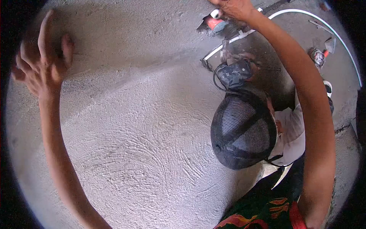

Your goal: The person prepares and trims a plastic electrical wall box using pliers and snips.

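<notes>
My left hand point(44, 68) is spread against the rough grey plastered surface point(126, 126) at the left, fingers apart and nothing in them. At the top edge, my right hand point(237, 8) has its fingers curled at a small white pipe fitting point(215, 14), partly cut off by the frame. Just below it, an orange pipe end point(214, 23) sits in a broken hole in the plaster. A thin white pipe point(241, 36) slants past beneath my right wrist.
Between my arms, a person in a black mesh cap point(244, 131) bends low, a dark box with a cable point(234, 74) at the cap's front. A white hose point(305, 13) curves along the right. A trowel point(331, 45) and a metallic object point(317, 57) lie on the floor.
</notes>
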A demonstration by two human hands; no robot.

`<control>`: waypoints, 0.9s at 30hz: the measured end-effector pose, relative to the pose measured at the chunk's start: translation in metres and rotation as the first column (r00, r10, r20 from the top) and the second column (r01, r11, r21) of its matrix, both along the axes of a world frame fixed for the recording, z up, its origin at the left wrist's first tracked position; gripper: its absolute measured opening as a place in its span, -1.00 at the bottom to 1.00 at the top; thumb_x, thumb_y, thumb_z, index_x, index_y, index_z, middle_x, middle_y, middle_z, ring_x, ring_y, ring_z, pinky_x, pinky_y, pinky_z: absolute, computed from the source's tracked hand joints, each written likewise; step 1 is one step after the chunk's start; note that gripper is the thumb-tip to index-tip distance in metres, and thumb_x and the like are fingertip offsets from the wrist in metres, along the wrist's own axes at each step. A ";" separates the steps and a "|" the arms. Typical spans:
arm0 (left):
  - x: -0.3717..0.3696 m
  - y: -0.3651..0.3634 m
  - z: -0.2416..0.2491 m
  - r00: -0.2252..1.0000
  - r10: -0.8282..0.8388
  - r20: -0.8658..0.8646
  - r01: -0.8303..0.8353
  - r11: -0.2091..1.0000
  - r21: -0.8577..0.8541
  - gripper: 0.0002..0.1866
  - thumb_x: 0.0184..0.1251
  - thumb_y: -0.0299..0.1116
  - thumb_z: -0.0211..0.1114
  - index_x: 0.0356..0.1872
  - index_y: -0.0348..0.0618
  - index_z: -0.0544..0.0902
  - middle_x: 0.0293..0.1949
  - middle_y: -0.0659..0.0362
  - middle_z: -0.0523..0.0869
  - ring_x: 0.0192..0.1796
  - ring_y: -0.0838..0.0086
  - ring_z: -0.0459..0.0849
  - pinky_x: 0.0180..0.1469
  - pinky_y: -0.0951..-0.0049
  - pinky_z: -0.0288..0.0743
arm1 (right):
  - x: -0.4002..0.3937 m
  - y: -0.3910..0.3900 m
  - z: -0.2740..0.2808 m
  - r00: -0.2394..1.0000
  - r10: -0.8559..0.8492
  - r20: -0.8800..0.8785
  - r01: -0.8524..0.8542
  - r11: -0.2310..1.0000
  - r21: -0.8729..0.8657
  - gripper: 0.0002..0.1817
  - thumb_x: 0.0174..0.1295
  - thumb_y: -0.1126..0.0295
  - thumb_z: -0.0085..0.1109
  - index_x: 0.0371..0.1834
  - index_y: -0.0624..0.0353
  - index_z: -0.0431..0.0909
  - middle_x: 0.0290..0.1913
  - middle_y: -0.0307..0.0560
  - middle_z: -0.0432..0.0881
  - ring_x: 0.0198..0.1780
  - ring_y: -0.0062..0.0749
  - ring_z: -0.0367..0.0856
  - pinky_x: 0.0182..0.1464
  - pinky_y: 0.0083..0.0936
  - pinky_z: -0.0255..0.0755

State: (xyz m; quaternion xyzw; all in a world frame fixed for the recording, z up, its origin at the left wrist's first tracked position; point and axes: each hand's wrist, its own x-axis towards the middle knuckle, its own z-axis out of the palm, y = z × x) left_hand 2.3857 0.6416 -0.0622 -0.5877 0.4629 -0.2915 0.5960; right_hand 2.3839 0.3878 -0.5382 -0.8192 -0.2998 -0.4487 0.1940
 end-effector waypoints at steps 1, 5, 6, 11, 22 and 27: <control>-0.001 -0.001 0.000 1.000 -0.003 0.003 0.003 1.000 0.005 -0.37 0.33 0.38 0.15 0.42 0.67 0.41 -0.03 0.02 0.55 -0.08 0.22 0.48 -0.13 0.14 0.24 | -0.001 0.000 0.000 1.000 -0.002 -0.007 0.002 1.000 0.001 0.15 0.13 -0.49 -0.04 0.64 0.00 -0.11 0.68 0.14 -0.31 0.66 0.26 -0.39 0.55 0.39 -0.43; 0.003 0.008 -0.002 0.999 -0.037 0.010 0.038 0.999 -0.037 -0.35 0.32 0.39 0.15 0.43 0.68 0.39 -0.04 0.03 0.51 -0.15 0.25 0.46 -0.16 0.16 0.25 | 0.000 0.000 -0.001 1.000 0.007 -0.011 -0.007 1.000 0.006 0.15 0.11 -0.48 -0.01 0.64 0.01 -0.10 0.68 0.15 -0.32 0.66 0.26 -0.40 0.55 0.39 -0.45; 0.003 0.010 -0.002 0.999 -0.033 0.017 0.033 0.999 -0.039 -0.35 0.32 0.39 0.15 0.44 0.68 0.39 -0.05 0.04 0.50 -0.17 0.26 0.45 -0.17 0.17 0.25 | 0.001 0.000 -0.001 1.000 0.012 -0.006 -0.012 1.000 0.009 0.16 0.10 -0.47 0.01 0.64 0.01 -0.10 0.68 0.15 -0.32 0.66 0.26 -0.41 0.55 0.39 -0.45; 0.014 0.023 0.008 0.999 -0.002 -0.046 0.001 1.000 -0.014 -0.33 0.33 0.41 0.12 0.46 0.67 0.35 -0.05 0.01 0.50 -0.19 0.25 0.44 -0.19 0.14 0.26 | 0.002 0.000 -0.005 1.000 0.000 -0.016 -0.001 1.000 -0.012 0.19 0.04 -0.43 0.11 0.65 0.00 -0.12 0.68 0.15 -0.32 0.66 0.27 -0.41 0.54 0.40 -0.45; 0.002 0.019 0.003 0.991 0.097 0.092 -0.096 0.995 -0.016 -0.35 0.33 0.15 0.30 0.44 0.38 0.43 0.25 0.38 0.62 0.02 0.09 0.57 0.02 0.19 0.50 | -0.016 -0.010 0.009 0.969 -0.093 -0.229 0.040 0.974 -0.225 0.15 0.06 -0.23 0.21 0.64 -0.01 -0.14 0.68 0.14 -0.33 0.66 0.27 -0.45 0.55 0.40 -0.49; 0.008 0.018 0.005 1.000 0.029 0.001 -0.029 1.000 -0.004 -0.37 0.36 0.15 0.27 0.45 0.37 0.42 0.00 0.29 0.62 -0.19 0.24 0.53 -0.21 0.28 0.41 | 0.011 0.003 -0.010 0.992 -0.088 0.087 0.091 0.996 -0.027 0.08 0.12 -0.18 0.13 0.65 -0.02 -0.16 0.68 0.14 -0.36 0.67 0.26 -0.45 0.55 0.38 -0.53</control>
